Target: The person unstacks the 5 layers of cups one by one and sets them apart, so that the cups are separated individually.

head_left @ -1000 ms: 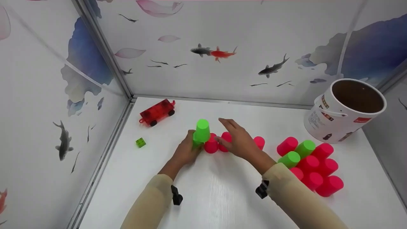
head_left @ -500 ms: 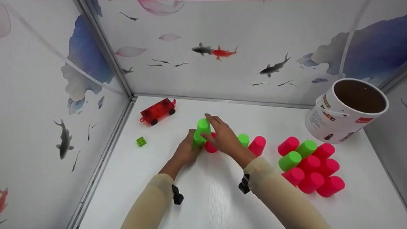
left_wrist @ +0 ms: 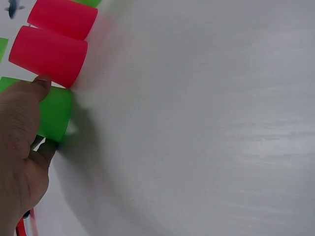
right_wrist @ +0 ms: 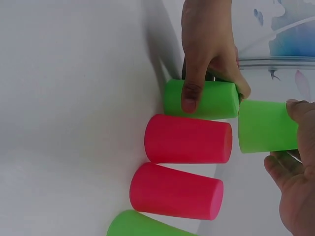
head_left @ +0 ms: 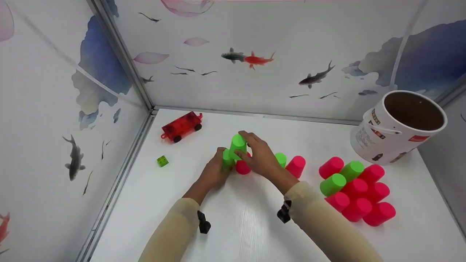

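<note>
My left hand grips an upside-down green cup standing on the white table, thumb on one side and fingers on the other. Above that cup, a second green cup is pinched by my right hand. Its wide rim sits right at the lower cup's top and is shifted toward the red cups, as the right wrist view shows. Beside the gripped cup stands a red cup, then another red cup, which my right hand hides in the head view. A green cup and a red cup continue the row.
Several red and green cups stand bunched on the right. Behind them is a white bucket. A red toy wagon and a small green block lie at the left. Printed wall panels border the table.
My right hand has come left to the upper green cup and now grasps it. That cup has shifted slightly right off the lower one. My left hand keeps its grip on the lower cup.
</note>
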A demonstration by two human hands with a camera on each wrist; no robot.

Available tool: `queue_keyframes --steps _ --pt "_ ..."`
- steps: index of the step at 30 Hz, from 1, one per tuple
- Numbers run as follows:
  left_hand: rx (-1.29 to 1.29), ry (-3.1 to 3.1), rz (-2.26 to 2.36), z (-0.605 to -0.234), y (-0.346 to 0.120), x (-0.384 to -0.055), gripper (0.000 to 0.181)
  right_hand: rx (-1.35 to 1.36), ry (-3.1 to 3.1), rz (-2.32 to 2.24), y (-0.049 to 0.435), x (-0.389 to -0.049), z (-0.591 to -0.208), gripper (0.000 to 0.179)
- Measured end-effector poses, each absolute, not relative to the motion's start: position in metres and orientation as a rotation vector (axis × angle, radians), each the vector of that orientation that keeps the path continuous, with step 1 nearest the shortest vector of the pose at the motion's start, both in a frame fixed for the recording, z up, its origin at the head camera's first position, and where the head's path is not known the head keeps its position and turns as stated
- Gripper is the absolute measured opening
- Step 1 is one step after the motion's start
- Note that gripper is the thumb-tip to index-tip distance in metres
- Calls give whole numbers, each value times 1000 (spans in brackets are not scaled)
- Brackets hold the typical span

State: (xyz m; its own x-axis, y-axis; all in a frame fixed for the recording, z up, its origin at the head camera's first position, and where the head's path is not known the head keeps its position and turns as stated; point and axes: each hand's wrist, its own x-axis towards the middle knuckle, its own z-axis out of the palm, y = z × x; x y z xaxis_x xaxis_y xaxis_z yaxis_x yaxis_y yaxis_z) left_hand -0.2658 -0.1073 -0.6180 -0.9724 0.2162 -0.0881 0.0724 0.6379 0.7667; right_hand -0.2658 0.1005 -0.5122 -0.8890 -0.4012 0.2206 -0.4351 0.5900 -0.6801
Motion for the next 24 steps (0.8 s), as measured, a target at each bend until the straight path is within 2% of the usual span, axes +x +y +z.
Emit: queue_keyframes --steps 12,24 --pt "220 2702 1224 -623 -104 -269 63 699 -2702 1159 180 -242 -500 74" --pt "186 2708 1225 -624 -104 -267 65 560 -2723 995 270 -189 -497 75"
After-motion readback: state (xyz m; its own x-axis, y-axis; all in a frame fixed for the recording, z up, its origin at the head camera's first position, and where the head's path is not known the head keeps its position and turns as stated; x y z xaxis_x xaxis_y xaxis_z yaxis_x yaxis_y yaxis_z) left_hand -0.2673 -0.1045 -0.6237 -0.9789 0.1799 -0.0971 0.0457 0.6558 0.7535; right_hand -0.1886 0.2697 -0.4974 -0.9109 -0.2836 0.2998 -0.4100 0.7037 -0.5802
